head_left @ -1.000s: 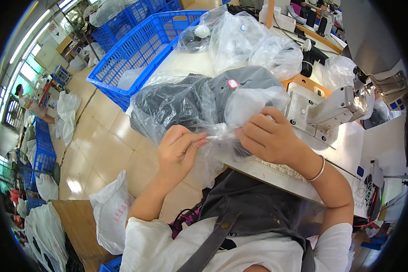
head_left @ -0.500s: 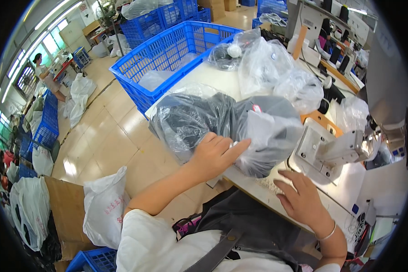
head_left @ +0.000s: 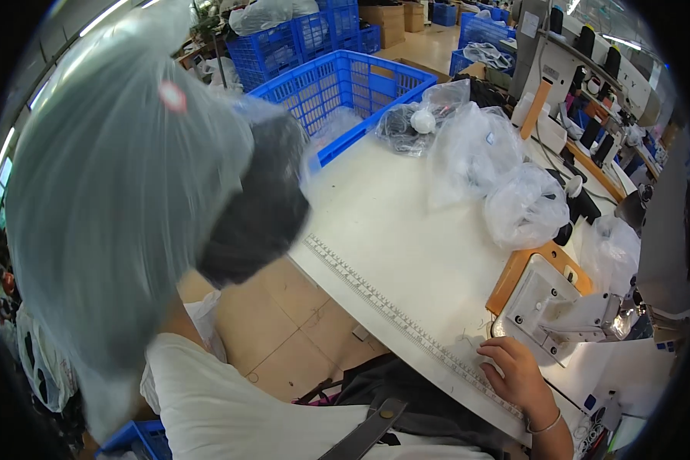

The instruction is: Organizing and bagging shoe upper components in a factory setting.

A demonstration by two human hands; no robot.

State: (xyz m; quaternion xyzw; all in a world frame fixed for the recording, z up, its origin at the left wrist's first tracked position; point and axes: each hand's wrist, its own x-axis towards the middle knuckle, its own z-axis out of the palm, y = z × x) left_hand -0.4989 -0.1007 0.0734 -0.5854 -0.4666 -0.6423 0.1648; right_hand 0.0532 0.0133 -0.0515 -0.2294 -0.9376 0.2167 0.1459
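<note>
While the big bag fills the left of the view, these are the parts:

Big bag: a large clear plastic bag [head_left: 123, 184] of dark grey cloth, raised close to the camera off the bench, blurred, with a small red and white sticker near its top; a dark bulge of cloth shows at its right side.

Left hand: hidden behind the bag; I cannot tell whether it grips or is spread.

Right hand [head_left: 517, 373]: resting loosely open on the near edge of the bench, fingers bent, gripping nothing, a thin bracelet on the wrist.

Bench [head_left: 391, 222]: white top with a ruler strip [head_left: 406, 326] along the near edge.

Sewing machine [head_left: 563, 310]: pale grey, just beyond the right hand, beside an orange plate.

Small bags [head_left: 498, 176]: several clear plastic bags bunched along the far side of the bench, one holding dark cloth and a white ball.

Crate [head_left: 345, 96]: blue plastic, open lattice, touching the far left end of the bench; more blue crates stand behind it.

Floor [head_left: 284, 322]: pale tiles under the raised bag.
</note>
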